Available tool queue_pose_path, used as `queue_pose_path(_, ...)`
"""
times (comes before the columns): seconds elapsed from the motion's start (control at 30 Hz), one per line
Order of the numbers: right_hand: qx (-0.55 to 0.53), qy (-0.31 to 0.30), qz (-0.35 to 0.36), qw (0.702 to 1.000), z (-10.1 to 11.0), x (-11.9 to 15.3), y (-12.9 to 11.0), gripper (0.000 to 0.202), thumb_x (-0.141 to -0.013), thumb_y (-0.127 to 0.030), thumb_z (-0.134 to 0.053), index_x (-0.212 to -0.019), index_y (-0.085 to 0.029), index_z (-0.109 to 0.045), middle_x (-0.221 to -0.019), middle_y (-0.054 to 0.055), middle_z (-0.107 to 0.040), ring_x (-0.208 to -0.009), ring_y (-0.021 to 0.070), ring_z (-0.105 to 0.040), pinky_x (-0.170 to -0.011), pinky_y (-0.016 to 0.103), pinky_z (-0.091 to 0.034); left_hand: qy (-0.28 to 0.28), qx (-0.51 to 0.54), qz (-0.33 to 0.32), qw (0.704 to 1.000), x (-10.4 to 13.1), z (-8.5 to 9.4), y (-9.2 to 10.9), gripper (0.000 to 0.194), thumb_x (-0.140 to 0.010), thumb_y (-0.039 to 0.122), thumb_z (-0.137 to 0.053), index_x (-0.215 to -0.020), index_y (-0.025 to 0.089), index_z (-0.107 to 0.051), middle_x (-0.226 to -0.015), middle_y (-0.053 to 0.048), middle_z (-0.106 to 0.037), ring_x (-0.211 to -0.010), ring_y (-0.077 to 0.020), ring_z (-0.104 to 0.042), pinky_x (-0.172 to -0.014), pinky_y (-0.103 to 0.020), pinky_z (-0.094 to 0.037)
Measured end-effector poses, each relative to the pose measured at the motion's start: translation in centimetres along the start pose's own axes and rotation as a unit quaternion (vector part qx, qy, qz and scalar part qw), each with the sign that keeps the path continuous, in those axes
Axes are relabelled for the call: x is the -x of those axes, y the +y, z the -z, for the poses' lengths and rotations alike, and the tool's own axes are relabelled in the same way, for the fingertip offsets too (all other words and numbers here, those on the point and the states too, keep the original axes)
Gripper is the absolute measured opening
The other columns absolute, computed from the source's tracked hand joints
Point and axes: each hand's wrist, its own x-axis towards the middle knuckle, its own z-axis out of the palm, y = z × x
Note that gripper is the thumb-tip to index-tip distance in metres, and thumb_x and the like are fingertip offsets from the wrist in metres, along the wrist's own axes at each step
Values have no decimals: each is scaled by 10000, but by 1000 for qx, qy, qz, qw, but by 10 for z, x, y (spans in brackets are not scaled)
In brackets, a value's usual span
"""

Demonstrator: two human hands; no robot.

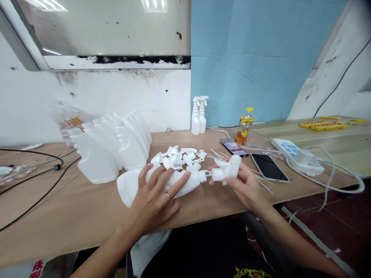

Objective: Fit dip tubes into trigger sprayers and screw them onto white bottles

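My left hand (158, 193) is wrapped round a white plastic bottle (129, 185), which lies on its side with its neck pointing right. In my right hand (246, 185) is a white trigger spray head (227, 169), its collar facing the bottle's mouth. A short gap separates the two, and a thin tube shows between them at the neck. Behind the bottle, several loose white spray parts (175, 158) lie in a pile on the brown table (95, 216). Thin white tubes (216, 153) are scattered to the right of that pile.
Rows of white bottles (98, 158) stand at the left. Two bottles with spray heads (198, 116) stand by the wall. Rightward are a drink bottle (245, 125), a phone (269, 167), another phone (236, 149) and a power strip (298, 156) with cables. Black cables (43, 197) cross the left side.
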Motion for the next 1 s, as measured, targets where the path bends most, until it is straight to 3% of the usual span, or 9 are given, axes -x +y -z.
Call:
queue_pose_path(0.1,15,-80,-51,995,-8,2,11,387,-897,-400,-647,-1214,-251,-484,-1102,81,-721,-842,227,-714,-898,428,-531,-33,35,-7,999,0,-8,5,742,-809,197,-623,-1517,260,-408,-1256,-129,-587,-1201,-343,-497,-1122,-608,-280)
queue_pose_path(0.23,38,-110,-59,991,-12,0,17,425,-892,-377,-667,-1238,-226,-472,-1083,70,-685,-899,199,-669,-868,364,-523,-53,57,0,997,1,-14,4,734,-805,184,-608,-1511,257,-421,-1269,-135,-569,-1219,-339,-481,-1113,-593,-287)
queue_pose_path(0.37,92,-92,-39,991,-15,-1,18,460,-851,-377,-733,-1207,-232,-480,-1128,64,-651,-981,190,-637,-852,313,-519,-71,56,-8,996,2,-15,5,752,-794,168,-596,-1516,269,-413,-1296,-137,-556,-1230,-339,-473,-1106,-591,-285)
queue_pose_path(0.5,91,-100,-63,989,-20,-1,18,362,-940,-453,-603,-1151,-218,-425,-702,-31,-612,-644,157,-596,-667,292,-512,-73,55,-18,996,3,-15,7,754,-788,174,-603,-1512,273,-419,-1300,-144,-556,-1224,-342,-481,-1098,-593,-293)
queue_pose_path(0.53,93,-102,-59,989,-21,-1,19,378,-939,-457,-602,-1162,-220,-410,-718,-25,-621,-667,163,-611,-680,299,-518,-72,54,-18,996,3,-15,7,753,-787,175,-605,-1510,276,-420,-1301,-143,-557,-1223,-342,-484,-1096,-593,-294)
queue_pose_path(0.67,111,-89,-16,990,-22,1,21,550,-834,-400,-751,-1216,-242,-389,-1117,73,-649,-1004,204,-650,-848,328,-529,-72,49,-11,996,3,-16,7,736,-798,181,-599,-1506,284,-426,-1300,-142,-561,-1213,-336,-487,-1086,-589,-301)
queue_pose_path(0.8,92,-83,-37,992,-23,1,24,421,-919,-470,-632,-1158,-245,-369,-779,-19,-637,-662,160,-622,-668,295,-518,-62,55,-11,996,4,-18,7,737,-799,195,-607,-1508,283,-424,-1290,-141,-564,-1212,-328,-483,-1087,-583,-299)
queue_pose_path(0.9,116,-71,-24,990,-25,1,24,560,-833,-451,-744,-1206,-244,-382,-1024,52,-664,-876,197,-658,-783,317,-528,-53,50,-10,997,4,-20,8,737,-796,213,-627,-1503,286,-434,-1279,-138,-571,-1197,-329,-493,-1082,-583,-305)
queue_pose_path(1.0,106,-66,-48,991,-25,1,23,487,-875,-467,-692,-1185,-249,-386,-884,14,-657,-713,172,-638,-690,301,-521,-45,57,-13,997,5,-21,8,729,-802,232,-628,-1504,280,-439,-1277,-134,-575,-1204,-331,-495,-1089,-584,-300)
